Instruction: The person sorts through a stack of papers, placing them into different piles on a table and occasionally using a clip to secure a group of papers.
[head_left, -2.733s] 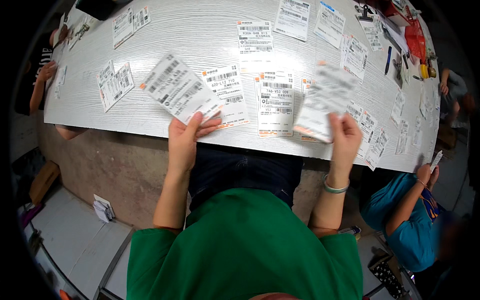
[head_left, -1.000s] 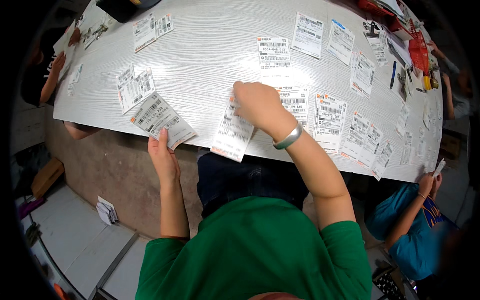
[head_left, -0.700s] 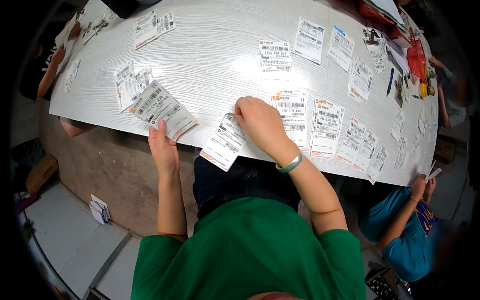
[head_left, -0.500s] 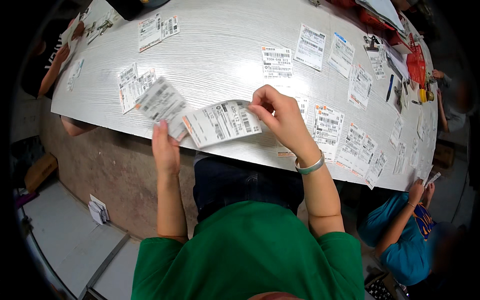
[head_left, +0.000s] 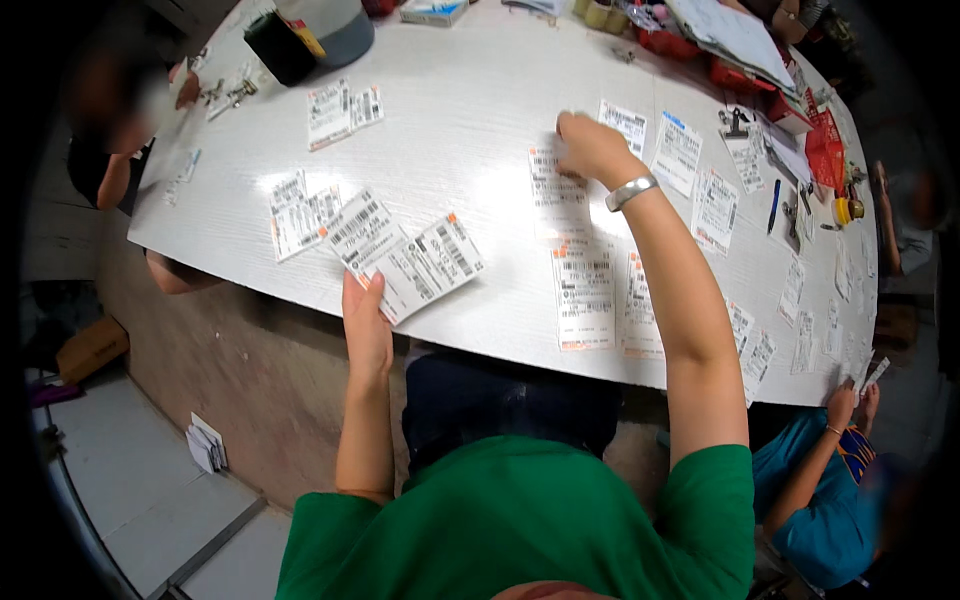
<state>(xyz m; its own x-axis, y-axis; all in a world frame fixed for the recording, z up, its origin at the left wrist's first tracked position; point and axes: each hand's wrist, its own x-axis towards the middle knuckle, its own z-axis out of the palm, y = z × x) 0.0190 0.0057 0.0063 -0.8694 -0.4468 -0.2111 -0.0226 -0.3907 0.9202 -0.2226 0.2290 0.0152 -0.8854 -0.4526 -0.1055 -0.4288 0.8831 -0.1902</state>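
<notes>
My left hand (head_left: 368,325) is closed on a small fanned stack of shipping labels (head_left: 425,270) at the table's near edge. They are white slips with black barcodes and orange corner marks. My right hand (head_left: 597,150) reaches out over the table with its fingers curled. It covers the upper right corner of a shipping label lying flat (head_left: 558,195); whether a slip is between the fingers is hidden. Nearer me lies another label (head_left: 585,300). Beside it, my right forearm partly hides one more (head_left: 640,310).
Loose labels lie at left (head_left: 298,215), far left (head_left: 340,112) and right (head_left: 716,208). A dark container (head_left: 280,48) and a bucket (head_left: 340,35) stand at the back. Toward the right are a pen (head_left: 774,205), a binder clip (head_left: 737,125) and a red basket (head_left: 825,148). People sit around the table.
My right hand has left the labels in my left hand and moved away from me over the table. The labels in my left hand now lie fanned apart. The whole view has shifted.
</notes>
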